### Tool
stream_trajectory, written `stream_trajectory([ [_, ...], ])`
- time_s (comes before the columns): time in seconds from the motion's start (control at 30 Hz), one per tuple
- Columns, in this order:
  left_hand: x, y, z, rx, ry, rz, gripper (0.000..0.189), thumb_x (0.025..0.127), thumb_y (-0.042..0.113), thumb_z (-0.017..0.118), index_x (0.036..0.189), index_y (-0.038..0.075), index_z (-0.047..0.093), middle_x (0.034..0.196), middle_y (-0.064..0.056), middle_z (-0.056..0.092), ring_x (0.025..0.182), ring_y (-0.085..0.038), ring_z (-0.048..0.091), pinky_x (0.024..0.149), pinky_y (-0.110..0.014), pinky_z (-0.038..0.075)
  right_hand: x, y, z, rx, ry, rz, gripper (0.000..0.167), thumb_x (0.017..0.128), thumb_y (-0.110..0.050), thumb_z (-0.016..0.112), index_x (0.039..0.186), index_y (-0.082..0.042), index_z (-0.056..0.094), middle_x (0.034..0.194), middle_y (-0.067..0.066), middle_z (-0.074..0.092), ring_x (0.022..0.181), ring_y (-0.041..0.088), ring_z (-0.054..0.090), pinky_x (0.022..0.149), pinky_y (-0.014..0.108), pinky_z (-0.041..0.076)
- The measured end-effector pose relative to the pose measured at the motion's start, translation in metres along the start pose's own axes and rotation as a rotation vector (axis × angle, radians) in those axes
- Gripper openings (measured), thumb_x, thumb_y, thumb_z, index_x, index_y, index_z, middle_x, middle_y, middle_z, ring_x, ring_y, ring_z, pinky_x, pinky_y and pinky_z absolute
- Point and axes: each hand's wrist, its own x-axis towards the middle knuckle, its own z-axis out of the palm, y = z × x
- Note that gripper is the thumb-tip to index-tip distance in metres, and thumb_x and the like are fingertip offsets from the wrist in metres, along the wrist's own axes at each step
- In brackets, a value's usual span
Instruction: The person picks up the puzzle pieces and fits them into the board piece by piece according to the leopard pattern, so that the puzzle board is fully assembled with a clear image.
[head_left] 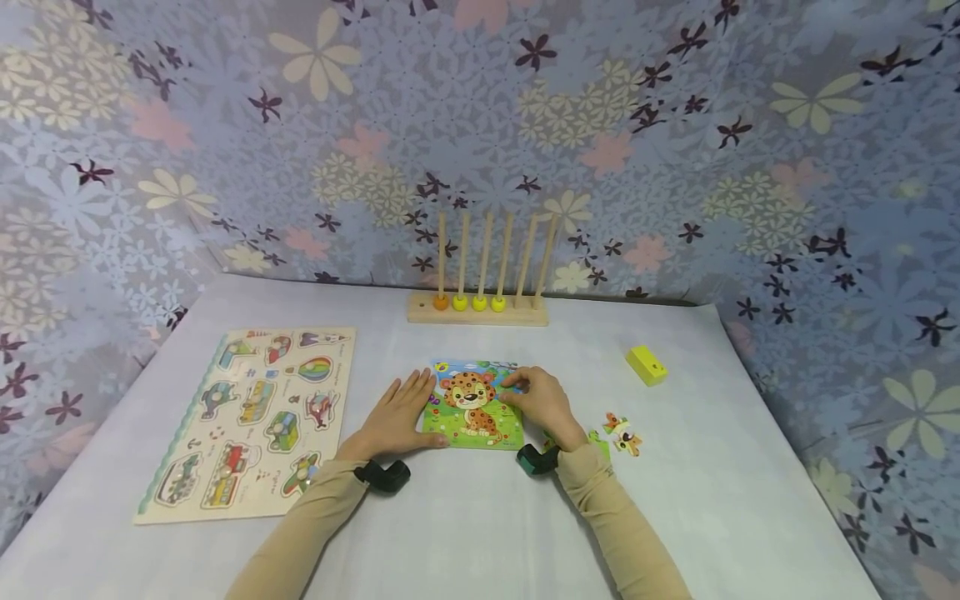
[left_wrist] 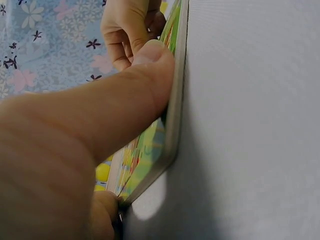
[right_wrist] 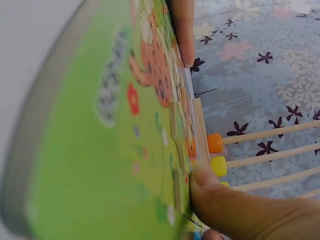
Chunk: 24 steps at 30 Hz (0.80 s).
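Observation:
A square jigsaw puzzle [head_left: 472, 421] with a spotted leopard on green grass lies mid-table. My left hand [head_left: 393, 418] rests at its left side, fingers spread and straight; in the left wrist view the thumb [left_wrist: 145, 70] presses the puzzle's edge. At the upper right of the picture, my right hand [head_left: 546, 403] has curled fingers and pinches a puzzle piece, mostly hidden by the fingers. Up close, the right thumb [right_wrist: 212, 192] touches the picture beside a piece edge [right_wrist: 177, 145] standing slightly proud. Loose puzzle pieces [head_left: 624, 435] lie right of the right wrist, some partly covered by it.
On the left lies a large wooden vehicle puzzle board [head_left: 251, 446], under the left forearm's edge. A wooden peg rack [head_left: 420, 310] with one orange and several yellow beads stands at the back. A yellow block [head_left: 647, 365] sits right. Floral cloth [head_left: 480, 150] hangs behind the table.

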Motion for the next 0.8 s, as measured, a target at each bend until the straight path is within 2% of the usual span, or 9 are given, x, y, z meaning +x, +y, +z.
stream_trajectory([
  [0.13,0.001,0.0,-0.001,0.003,0.0,-0.004,0.104,0.083,0.055,0.066,0.154,0.001,0.012,0.163,-0.016,0.007,0.152,-0.032,0.005,0.124,-0.051,0.003,0.002,0.001,0.0,-0.008,0.036,0.005,0.018,0.085,-0.026,0.075,0.098,-0.015,0.071,0.099,0.007,0.064,0.088,0.022,0.06,0.073,0.037,0.05],
  [0.27,0.001,0.001,0.001,-0.004,0.006,0.0,0.104,0.083,0.055,0.066,0.154,0.001,0.013,0.163,-0.016,0.009,0.152,-0.033,0.007,0.124,-0.051,0.004,0.0,0.007,-0.006,0.071,0.034,0.004,0.022,0.087,-0.024,0.072,0.105,-0.011,0.069,0.098,0.008,0.066,0.084,0.019,0.061,0.068,0.031,0.049],
  [0.37,0.0,0.002,0.005,-0.01,-0.004,0.007,0.105,0.083,0.056,0.066,0.154,0.0,0.013,0.163,-0.017,0.009,0.152,-0.033,0.006,0.124,-0.052,0.004,-0.004,0.019,-0.02,0.156,0.047,0.004,0.024,0.091,-0.02,0.068,0.111,-0.007,0.068,0.1,0.013,0.067,0.076,0.017,0.062,0.062,0.026,0.049],
  [0.47,0.0,0.002,0.007,-0.002,-0.007,0.012,0.105,0.083,0.057,0.065,0.154,0.0,0.013,0.163,-0.017,0.009,0.152,-0.034,0.007,0.124,-0.052,0.004,-0.012,0.038,-0.044,0.189,0.082,0.012,0.026,0.095,-0.02,0.063,0.116,-0.005,0.066,0.105,0.018,0.068,0.071,0.018,0.064,0.057,0.025,0.051],
  [0.63,0.0,0.001,0.005,0.011,0.014,0.018,0.104,0.084,0.056,0.066,0.153,-0.001,0.015,0.163,-0.018,0.011,0.151,-0.035,0.009,0.123,-0.053,0.007,-0.038,0.073,-0.085,0.117,0.092,0.069,0.035,0.098,-0.026,0.058,0.124,-0.003,0.062,0.113,0.022,0.065,0.083,0.026,0.066,0.061,0.028,0.052],
  [0.73,-0.001,0.001,0.002,0.005,0.013,0.015,0.103,0.084,0.055,0.066,0.154,-0.001,0.015,0.163,-0.017,0.01,0.151,-0.034,0.009,0.124,-0.053,0.006,-0.058,0.095,-0.101,0.044,0.094,0.116,0.039,0.098,-0.03,0.057,0.125,-0.001,0.061,0.115,0.023,0.065,0.092,0.029,0.066,0.066,0.028,0.051],
  [0.8,-0.001,0.001,0.001,0.003,0.013,0.012,0.103,0.084,0.054,0.066,0.154,-0.001,0.014,0.163,-0.017,0.01,0.151,-0.035,0.008,0.123,-0.053,0.006,-0.07,0.109,-0.107,0.013,0.092,0.136,0.041,0.098,-0.031,0.058,0.126,-0.001,0.06,0.115,0.021,0.065,0.094,0.026,0.066,0.069,0.025,0.05],
])
